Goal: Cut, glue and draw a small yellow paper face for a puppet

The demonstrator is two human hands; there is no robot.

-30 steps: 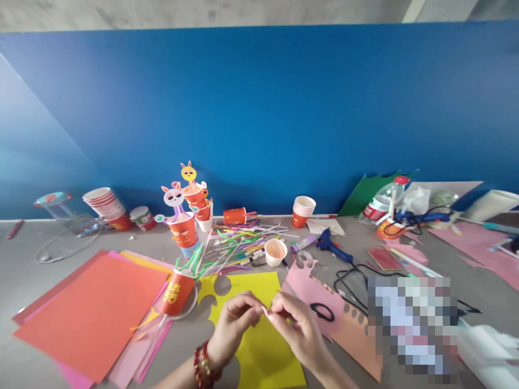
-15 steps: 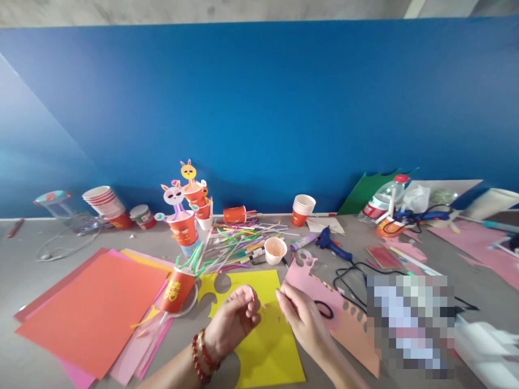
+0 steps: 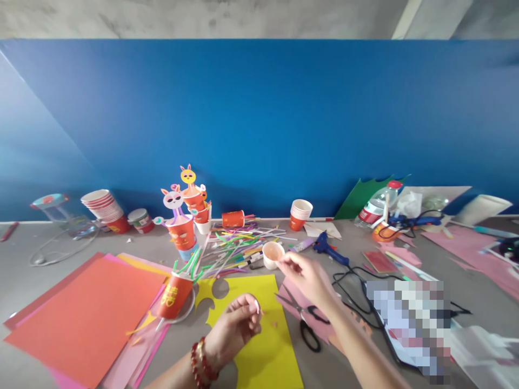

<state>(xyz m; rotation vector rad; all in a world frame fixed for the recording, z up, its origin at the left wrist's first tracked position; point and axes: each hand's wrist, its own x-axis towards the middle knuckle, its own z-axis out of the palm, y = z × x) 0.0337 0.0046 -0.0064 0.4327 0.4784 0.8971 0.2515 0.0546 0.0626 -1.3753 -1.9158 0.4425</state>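
Pinching a small pink strip (image 3: pixel 257 306), the left hand (image 3: pixel 238 328) curls above the yellow sheet (image 3: pixel 270 351); the right hand (image 3: pixel 303 273) stretches forward, fingertips by the white cup (image 3: pixel 269 263), its grip impossible to tell.

From my remote station I view a grey tabletop (image 3: pixel 20 286). Left: fanned paper sheets (image 3: pixel 89 319), orange uppermost. Centre: a yellow sheet (image 3: pixel 271 346) with rounded cut-outs; beyond it, a white paper cup (image 3: pixel 269 263) beside heaped coloured strips (image 3: pixel 235 243). Right: open scissors (image 3: pixel 300 310), partly over pink paper (image 3: pixel 288 314), and a blue glue gun (image 3: pixel 330 250). Rear: a stack of red-and-white cups (image 3: pixel 300 216).
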